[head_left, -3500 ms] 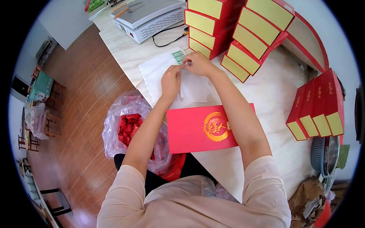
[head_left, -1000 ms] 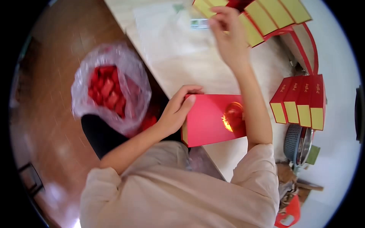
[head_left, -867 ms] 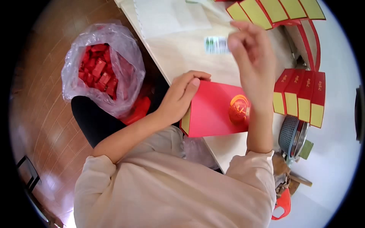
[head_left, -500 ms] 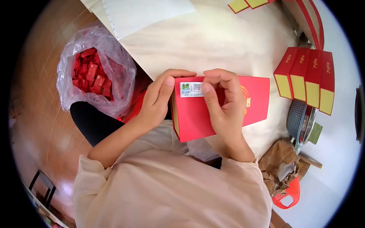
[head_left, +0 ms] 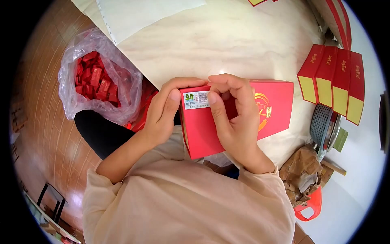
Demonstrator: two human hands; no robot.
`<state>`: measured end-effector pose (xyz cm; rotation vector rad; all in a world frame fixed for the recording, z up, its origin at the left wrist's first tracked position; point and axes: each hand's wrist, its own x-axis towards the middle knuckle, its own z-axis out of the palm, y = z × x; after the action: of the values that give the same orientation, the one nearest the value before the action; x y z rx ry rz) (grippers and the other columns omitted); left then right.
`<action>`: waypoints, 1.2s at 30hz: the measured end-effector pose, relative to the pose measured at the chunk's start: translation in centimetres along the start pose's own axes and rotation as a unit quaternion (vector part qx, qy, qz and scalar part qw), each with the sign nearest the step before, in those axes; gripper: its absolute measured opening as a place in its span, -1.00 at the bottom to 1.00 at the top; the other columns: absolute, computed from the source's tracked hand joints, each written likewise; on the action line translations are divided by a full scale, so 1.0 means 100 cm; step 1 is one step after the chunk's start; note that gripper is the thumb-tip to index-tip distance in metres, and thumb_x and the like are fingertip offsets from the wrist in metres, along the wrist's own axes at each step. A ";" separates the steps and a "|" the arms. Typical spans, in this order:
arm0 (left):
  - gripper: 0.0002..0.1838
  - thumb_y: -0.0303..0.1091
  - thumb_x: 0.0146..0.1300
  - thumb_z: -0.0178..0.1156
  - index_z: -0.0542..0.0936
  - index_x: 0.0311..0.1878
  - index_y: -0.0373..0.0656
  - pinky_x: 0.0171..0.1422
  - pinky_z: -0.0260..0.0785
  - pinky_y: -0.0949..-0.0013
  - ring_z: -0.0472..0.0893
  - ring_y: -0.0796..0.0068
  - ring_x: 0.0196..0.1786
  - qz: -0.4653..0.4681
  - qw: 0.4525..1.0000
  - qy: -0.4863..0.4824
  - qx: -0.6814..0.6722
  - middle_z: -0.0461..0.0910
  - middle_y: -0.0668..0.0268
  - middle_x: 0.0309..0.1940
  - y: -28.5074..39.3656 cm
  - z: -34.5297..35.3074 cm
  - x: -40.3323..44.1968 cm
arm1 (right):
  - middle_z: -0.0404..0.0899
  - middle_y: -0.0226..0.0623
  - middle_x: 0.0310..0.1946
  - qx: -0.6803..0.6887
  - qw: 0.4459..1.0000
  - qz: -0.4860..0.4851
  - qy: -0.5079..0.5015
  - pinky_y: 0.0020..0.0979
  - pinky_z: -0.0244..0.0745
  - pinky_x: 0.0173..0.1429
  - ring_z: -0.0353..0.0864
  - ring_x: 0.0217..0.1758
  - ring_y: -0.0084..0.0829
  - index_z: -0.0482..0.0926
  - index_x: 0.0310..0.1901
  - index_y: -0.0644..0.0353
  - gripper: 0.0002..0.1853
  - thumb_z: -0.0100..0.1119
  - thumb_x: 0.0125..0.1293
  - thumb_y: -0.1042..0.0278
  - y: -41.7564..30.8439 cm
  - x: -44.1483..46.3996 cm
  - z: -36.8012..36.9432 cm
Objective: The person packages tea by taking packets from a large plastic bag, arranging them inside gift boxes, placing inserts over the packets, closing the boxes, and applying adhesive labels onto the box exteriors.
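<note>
Red gift box (head_left: 203, 136), one: lay flat at the table (head_left: 231, 44) edge, close to the wearer's torso, its near left corner projecting past that edge. Gold circular emblem (head_left: 262, 120) on the cover, partly hidden by the right hand (head_left: 239, 124).

Printed label (head_left: 194, 100), white, with green characters and a QR code: lay along the cover's far left corner.

Left hand (head_left: 161, 114): cupped around that corner, fingers extended along the far edge, thumb at the cover's left margin.

Right hand: fingers curled, thumb over the label's right end; whether it pinched or only pressed the label could not be told.

Also present: four red boxes (head_left: 331, 79), standing side by side to the right; white sheet (head_left: 142, 14), at the table's far left; clear plastic bag (head_left: 132, 87), open, filled with small red packets (head_left: 97, 81), beside the table; grey perforated basket (head_left: 319, 124); crumpled brown paper (head_left: 296, 168), below the basket in view.
</note>
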<state>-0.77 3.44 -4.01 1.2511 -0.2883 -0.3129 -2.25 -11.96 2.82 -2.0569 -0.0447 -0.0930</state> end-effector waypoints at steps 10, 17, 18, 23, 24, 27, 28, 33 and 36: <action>-0.57 -0.16 0.46 -0.13 0.43 0.18 -0.29 0.22 0.30 0.38 0.49 0.40 0.14 -0.010 0.999 -0.012 -0.037 0.51 0.17 0.09 0.001 -0.001 -0.001 | 0.51 -0.45 -0.40 -0.027 0.999 -0.022 0.005 -0.37 0.17 -0.11 0.37 -0.32 -0.42 0.50 -0.03 0.15 -0.67 0.19 0.16 0.65 0.000 0.001 0.001; -0.60 -0.25 0.35 0.04 0.44 0.19 -0.22 0.15 0.31 0.41 0.50 0.43 0.11 -0.030 0.999 -0.013 -0.006 0.51 0.22 0.07 0.002 -0.001 -0.001 | 0.51 -0.45 -0.40 -0.060 0.996 -0.056 0.019 -0.36 0.17 -0.13 0.36 -0.31 -0.40 0.50 -0.03 0.17 -0.66 0.19 0.14 0.66 0.001 0.000 0.003; -0.60 -0.25 0.35 0.04 0.44 0.19 -0.22 0.15 0.31 0.41 0.50 0.43 0.11 -0.030 0.999 -0.014 -0.006 0.51 0.22 0.07 0.001 -0.001 -0.001 | 0.51 -0.45 -0.40 -0.060 0.996 -0.056 0.020 -0.36 0.17 -0.13 0.36 -0.31 -0.40 0.50 -0.03 0.17 -0.66 0.19 0.14 0.66 0.002 0.001 0.003; -0.63 -0.32 0.33 0.02 0.44 0.16 -0.23 0.02 0.36 0.48 0.53 0.51 0.02 -0.011 1.000 -0.005 -0.003 0.53 0.25 0.03 0.001 0.002 0.001 | 0.46 -0.38 -0.41 -0.158 0.981 -0.108 0.031 -0.33 0.17 -0.16 0.36 -0.31 -0.35 0.48 0.00 0.18 -0.66 0.17 0.16 0.62 -0.001 0.003 0.005; -0.63 -0.32 0.33 0.02 0.44 0.16 -0.23 0.02 0.36 0.48 0.53 0.51 0.02 -0.010 1.000 -0.006 -0.002 0.53 0.25 0.03 0.001 0.003 0.001 | 0.46 -0.38 -0.41 -0.158 0.981 -0.109 0.032 -0.33 0.17 -0.16 0.36 -0.31 -0.35 0.48 0.00 0.18 -0.66 0.17 0.16 0.62 -0.001 0.004 0.005; -0.65 -0.38 0.31 0.02 0.45 0.14 -0.24 -0.03 0.37 0.52 0.53 0.55 -0.01 0.006 1.000 -0.002 0.016 0.54 0.26 0.02 0.003 0.004 0.002 | 0.44 -0.29 -0.39 -0.247 0.961 -0.111 0.054 -0.32 0.18 -0.14 0.36 -0.30 -0.33 0.46 0.02 0.23 -0.70 0.09 0.24 0.58 0.004 0.007 -0.001; -0.66 -0.41 0.29 0.04 0.45 0.12 -0.24 -0.02 0.37 0.51 0.52 0.55 -0.01 -0.020 1.000 -0.001 -0.003 0.53 0.25 0.02 0.006 0.005 0.002 | 0.43 -0.27 -0.38 -0.192 0.978 -0.054 0.068 -0.31 0.19 -0.12 0.37 -0.30 -0.33 0.45 0.03 0.25 -0.72 0.06 0.27 0.56 0.006 0.008 -0.006; -0.72 -0.47 0.21 0.15 0.49 0.00 -0.28 -0.03 0.41 0.47 0.55 0.56 -0.10 -0.053 0.998 0.015 -0.003 0.59 0.26 -0.10 0.025 0.015 0.015 | 0.43 -0.26 -0.37 -0.129 0.989 0.003 0.079 -0.30 0.22 -0.07 0.38 -0.28 -0.32 0.42 0.06 0.30 -0.73 0.00 0.33 0.54 0.005 0.011 -0.009; -0.75 -0.43 0.16 0.26 0.53 -0.12 -0.31 -0.06 0.43 0.45 0.58 0.55 -0.20 -0.087 0.995 0.018 0.032 0.63 0.27 -0.24 0.032 0.015 0.023 | 0.43 -0.27 -0.37 -0.158 0.984 -0.020 0.075 -0.30 0.22 -0.05 0.38 -0.27 -0.33 0.43 0.06 0.28 -0.73 0.00 0.33 0.54 0.005 0.011 -0.009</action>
<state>1.02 2.11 -0.36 1.3466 -0.1583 -0.4332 -1.12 -12.93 2.91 -2.3599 0.0244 -0.2960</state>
